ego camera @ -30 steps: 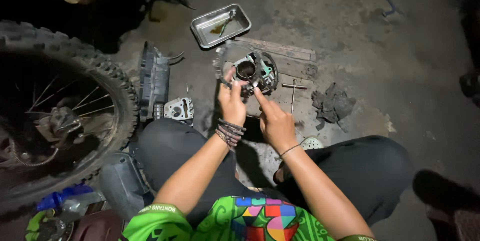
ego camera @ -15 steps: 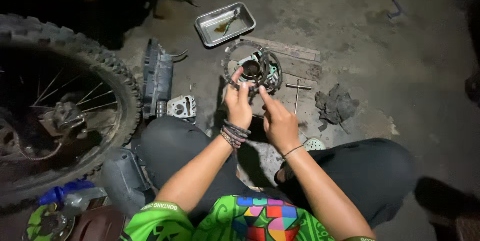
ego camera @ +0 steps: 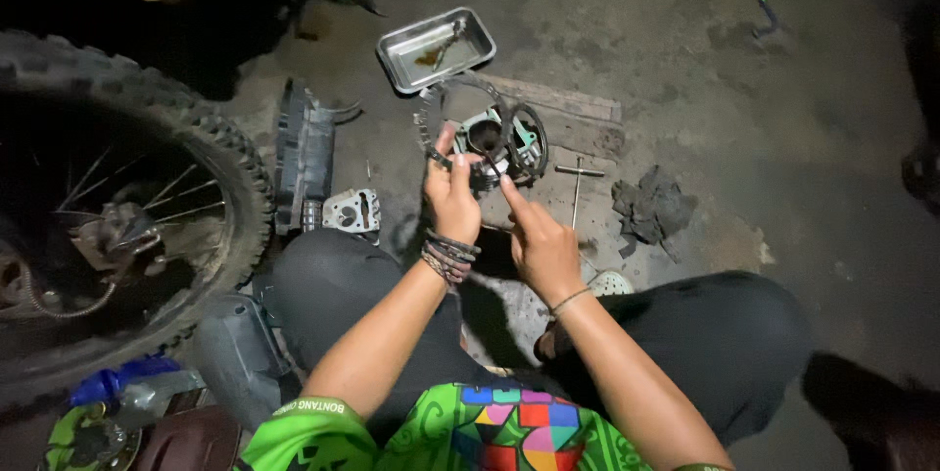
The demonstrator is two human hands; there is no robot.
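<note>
A round engine part (ego camera: 497, 138) with a dark bore and a timing chain (ego camera: 436, 109) looped around it is held up in front of me. My left hand (ego camera: 451, 199), with braided bands on the wrist, grips the part's lower left edge. Just right of it, my right hand (ego camera: 539, 241) touches the part's underside with index finger and thumb extended. I squat on a dirty concrete floor, both knees in dark trousers below my arms.
A metal tray (ego camera: 438, 48) with oily residue lies beyond the part. A knobby motorcycle wheel (ego camera: 117, 207) fills the left. A black plastic cover (ego camera: 300, 156), a small metal casting (ego camera: 352, 211), a T-handle wrench (ego camera: 578, 182), a dark rag (ego camera: 651, 207) and a wooden board (ego camera: 578, 114) lie around.
The view has shifted slightly. Both hands stay on the engine part, and the right hand's fingers have moved a little along its lower edge.
</note>
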